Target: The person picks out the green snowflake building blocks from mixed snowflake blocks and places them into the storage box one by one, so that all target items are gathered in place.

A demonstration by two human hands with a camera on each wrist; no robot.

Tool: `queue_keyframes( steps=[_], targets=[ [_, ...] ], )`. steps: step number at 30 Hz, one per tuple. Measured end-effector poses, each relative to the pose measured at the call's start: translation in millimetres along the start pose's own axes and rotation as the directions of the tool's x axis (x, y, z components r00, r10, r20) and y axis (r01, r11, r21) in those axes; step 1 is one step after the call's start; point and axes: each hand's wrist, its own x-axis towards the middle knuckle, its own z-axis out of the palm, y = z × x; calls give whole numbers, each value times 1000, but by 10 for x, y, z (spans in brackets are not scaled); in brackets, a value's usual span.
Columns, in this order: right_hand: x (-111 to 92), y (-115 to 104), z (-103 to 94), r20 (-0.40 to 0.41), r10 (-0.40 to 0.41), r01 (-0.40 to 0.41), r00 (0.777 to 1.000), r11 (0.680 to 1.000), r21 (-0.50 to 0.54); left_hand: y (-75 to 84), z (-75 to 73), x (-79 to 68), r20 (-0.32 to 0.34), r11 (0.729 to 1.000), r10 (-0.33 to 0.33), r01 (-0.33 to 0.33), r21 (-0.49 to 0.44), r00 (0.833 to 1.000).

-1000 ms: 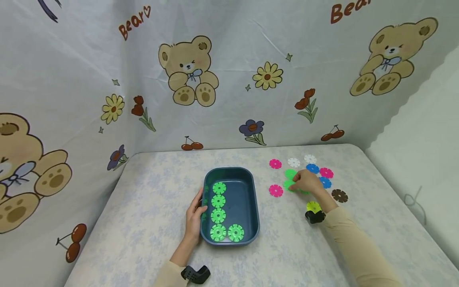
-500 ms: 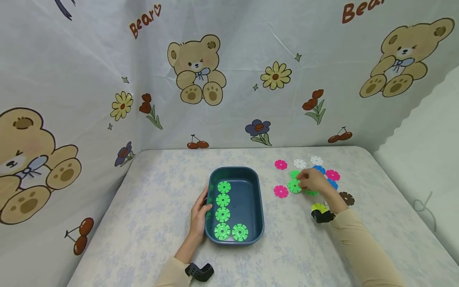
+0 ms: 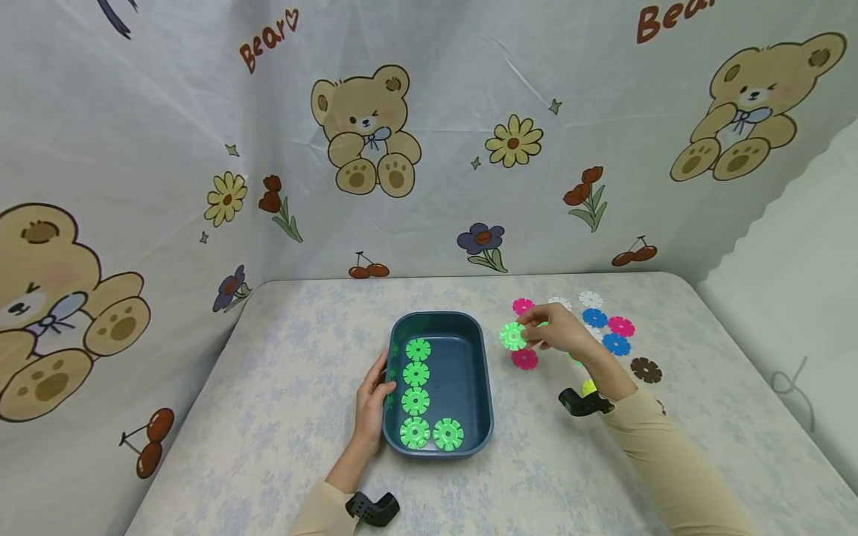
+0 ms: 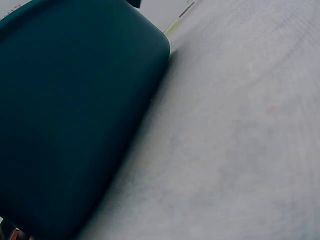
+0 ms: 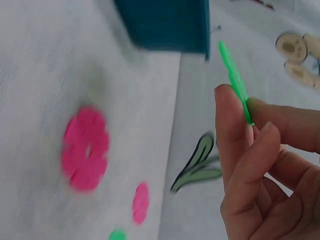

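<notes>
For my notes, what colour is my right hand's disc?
The notched disc is bright green, clearest in the head view.

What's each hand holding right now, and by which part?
The right hand pinches a green disc by its edge; the left hand holds the blue tray by its left side, thumb at the rim.
</notes>
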Motion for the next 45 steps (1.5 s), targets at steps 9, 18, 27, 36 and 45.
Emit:
queue_keyframes(
  steps=[9, 18, 27, 36, 45],
  targets=[
    [-10, -441, 457, 206, -147, 153, 967, 988, -12, -7, 1, 0, -1, 1000, -3, 3, -6, 1000],
    [27, -635, 900, 371, -200, 267, 907, 954, -139, -4, 5, 0, -2, 1000, -3, 3, -4, 1000],
    [91, -677, 1183, 417, -152, 292, 896, 909, -297, -1, 6, 3, -8, 1000, 0, 1, 19, 1000],
    [128, -639, 1295, 396, -129, 312, 909, 841, -442, 18, 9, 0, -5, 1000, 4, -4, 16, 1000],
    [163, -627, 1347, 391, -98, 318, 915, 772, -551, 29, -1, -7, 2, 1000, 6, -6, 23, 1000]
  ],
)
